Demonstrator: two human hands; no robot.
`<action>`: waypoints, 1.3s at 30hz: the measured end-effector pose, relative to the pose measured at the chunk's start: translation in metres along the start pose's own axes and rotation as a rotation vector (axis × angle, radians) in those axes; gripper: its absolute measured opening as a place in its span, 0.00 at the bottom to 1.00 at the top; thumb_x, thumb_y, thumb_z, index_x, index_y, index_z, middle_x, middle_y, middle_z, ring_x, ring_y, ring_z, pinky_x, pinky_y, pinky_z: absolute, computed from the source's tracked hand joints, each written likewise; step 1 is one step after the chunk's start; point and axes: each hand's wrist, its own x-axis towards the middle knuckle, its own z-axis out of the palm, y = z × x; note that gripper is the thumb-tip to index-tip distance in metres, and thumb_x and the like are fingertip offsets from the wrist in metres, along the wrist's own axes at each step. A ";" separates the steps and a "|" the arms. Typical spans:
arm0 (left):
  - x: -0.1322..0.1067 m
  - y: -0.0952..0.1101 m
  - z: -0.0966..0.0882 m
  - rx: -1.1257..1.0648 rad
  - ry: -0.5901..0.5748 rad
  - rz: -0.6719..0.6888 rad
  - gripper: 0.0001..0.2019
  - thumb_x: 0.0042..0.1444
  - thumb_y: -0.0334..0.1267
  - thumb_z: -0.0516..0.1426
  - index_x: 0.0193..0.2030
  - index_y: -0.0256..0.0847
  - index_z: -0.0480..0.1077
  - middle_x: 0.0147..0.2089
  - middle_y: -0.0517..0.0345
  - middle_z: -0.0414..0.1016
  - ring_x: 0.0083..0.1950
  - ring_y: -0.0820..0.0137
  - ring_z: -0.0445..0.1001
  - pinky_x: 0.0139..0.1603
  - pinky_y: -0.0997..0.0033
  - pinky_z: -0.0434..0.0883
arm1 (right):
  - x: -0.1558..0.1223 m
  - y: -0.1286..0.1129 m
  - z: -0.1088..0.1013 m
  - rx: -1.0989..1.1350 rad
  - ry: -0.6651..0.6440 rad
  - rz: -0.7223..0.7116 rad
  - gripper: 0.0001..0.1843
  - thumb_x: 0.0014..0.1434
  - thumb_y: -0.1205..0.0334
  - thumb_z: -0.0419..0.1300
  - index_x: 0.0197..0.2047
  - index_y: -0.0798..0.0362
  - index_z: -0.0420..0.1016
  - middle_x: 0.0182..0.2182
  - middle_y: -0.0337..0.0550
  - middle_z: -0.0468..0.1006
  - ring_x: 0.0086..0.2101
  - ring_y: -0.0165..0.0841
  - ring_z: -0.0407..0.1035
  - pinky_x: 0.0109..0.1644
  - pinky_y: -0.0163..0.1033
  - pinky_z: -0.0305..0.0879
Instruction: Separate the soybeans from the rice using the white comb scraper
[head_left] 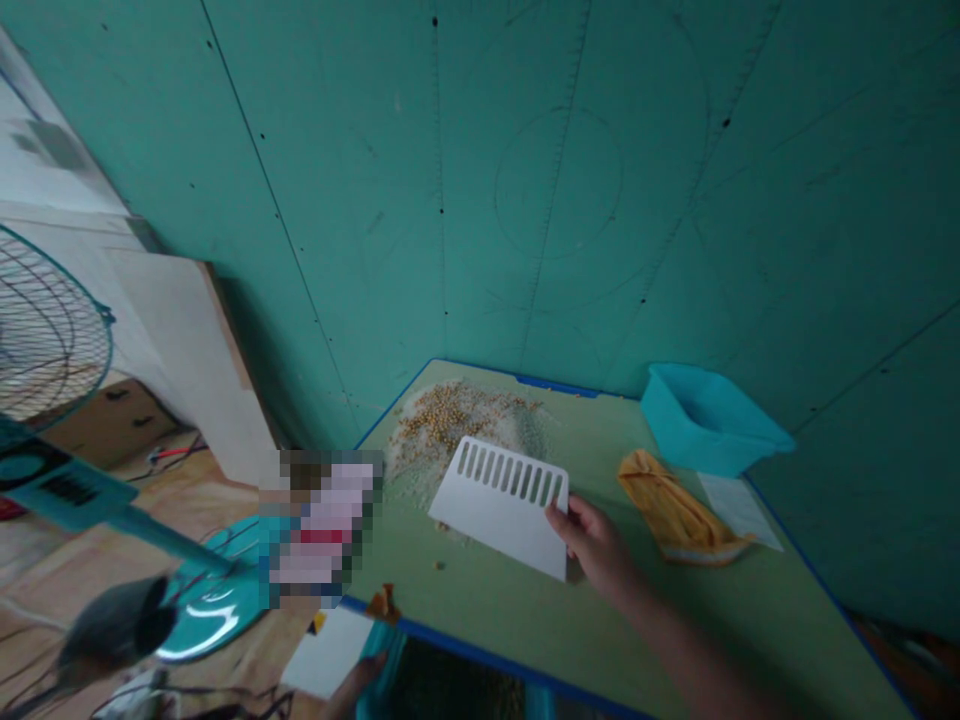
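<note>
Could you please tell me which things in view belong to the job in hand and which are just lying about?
Apparently part of the job:
white slotted plate, in the right hand
heap of mixed grains, on the table
teal bin, left hand at its rim

Seemingly just lying about:
yellow cloth
teal basin, at the far right
fan, at the left

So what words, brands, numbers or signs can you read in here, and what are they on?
None can be read for certain.
Fan: dark markings on its panel, too blurred to read.
Pinkish item left of the table: pixelated, unreadable.
White card below it: a yellow-and-dark mark, too small to make out.
Green wall: ruler-like ticks, no legible numbers.
White slotted plate: no visible lettering.
</note>
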 end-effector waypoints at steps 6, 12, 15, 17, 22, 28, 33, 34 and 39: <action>-0.029 0.009 0.003 -0.088 -0.045 -0.065 0.25 0.39 0.39 0.62 0.48 0.46 0.70 0.37 0.58 0.81 0.53 0.47 0.65 0.49 0.52 0.66 | -0.001 0.000 0.000 0.010 0.003 0.010 0.17 0.50 0.47 0.54 0.26 0.54 0.64 0.18 0.32 0.57 0.19 0.24 0.51 0.20 0.31 0.46; -0.047 0.024 0.006 -0.161 -0.081 -0.171 0.19 0.41 0.34 0.61 0.44 0.40 0.71 0.39 0.58 0.80 0.52 0.53 0.67 0.49 0.60 0.66 | -0.002 0.001 0.001 0.017 -0.026 0.014 0.18 0.50 0.46 0.54 0.25 0.54 0.64 0.17 0.32 0.57 0.18 0.23 0.50 0.20 0.30 0.46; -0.049 0.027 0.010 -0.200 -0.046 -0.186 0.30 0.39 0.30 0.61 0.53 0.38 0.64 0.38 0.58 0.80 0.51 0.53 0.68 0.49 0.60 0.66 | -0.002 0.002 0.000 0.043 -0.054 0.009 0.18 0.50 0.47 0.54 0.27 0.55 0.65 0.18 0.32 0.58 0.19 0.23 0.50 0.20 0.30 0.46; -0.049 0.027 0.011 -0.219 -0.068 -0.158 0.34 0.40 0.29 0.60 0.57 0.39 0.59 0.38 0.59 0.81 0.49 0.54 0.70 0.49 0.60 0.66 | -0.003 0.002 0.000 0.036 -0.065 0.009 0.18 0.50 0.47 0.55 0.28 0.55 0.66 0.18 0.32 0.59 0.19 0.23 0.51 0.21 0.30 0.47; -0.053 0.028 0.012 -0.227 -0.117 -0.043 0.34 0.44 0.31 0.60 0.59 0.44 0.56 0.42 0.58 0.79 0.50 0.55 0.69 0.48 0.63 0.66 | -0.007 -0.003 0.000 0.025 -0.076 0.017 0.18 0.50 0.47 0.54 0.30 0.55 0.67 0.19 0.33 0.62 0.19 0.24 0.52 0.22 0.31 0.49; -0.059 0.031 0.018 -0.201 -0.113 -0.074 0.32 0.43 0.33 0.61 0.58 0.41 0.60 0.41 0.57 0.79 0.49 0.53 0.70 0.46 0.62 0.68 | -0.008 -0.002 0.000 0.045 -0.141 0.014 0.17 0.51 0.48 0.54 0.31 0.55 0.68 0.20 0.34 0.64 0.19 0.24 0.53 0.21 0.31 0.49; -0.057 0.029 0.015 -0.213 -0.102 -0.076 0.34 0.42 0.30 0.61 0.59 0.46 0.57 0.43 0.60 0.78 0.49 0.53 0.70 0.49 0.59 0.67 | -0.008 -0.001 -0.001 0.031 -0.137 0.015 0.17 0.50 0.48 0.55 0.32 0.54 0.69 0.21 0.35 0.65 0.20 0.24 0.54 0.21 0.31 0.50; -0.056 0.029 0.014 -0.213 -0.096 -0.074 0.34 0.43 0.30 0.61 0.58 0.46 0.58 0.43 0.60 0.79 0.49 0.53 0.70 0.49 0.59 0.67 | -0.008 0.000 -0.001 0.030 -0.133 0.012 0.17 0.50 0.48 0.55 0.32 0.55 0.69 0.21 0.35 0.65 0.20 0.24 0.54 0.21 0.31 0.50; -0.051 0.027 0.007 -0.169 -0.122 -0.084 0.16 0.44 0.32 0.60 0.43 0.39 0.74 0.35 0.59 0.81 0.49 0.53 0.70 0.49 0.61 0.67 | -0.009 0.000 0.000 0.042 -0.167 0.022 0.17 0.50 0.49 0.55 0.32 0.55 0.70 0.21 0.35 0.66 0.20 0.24 0.54 0.22 0.30 0.51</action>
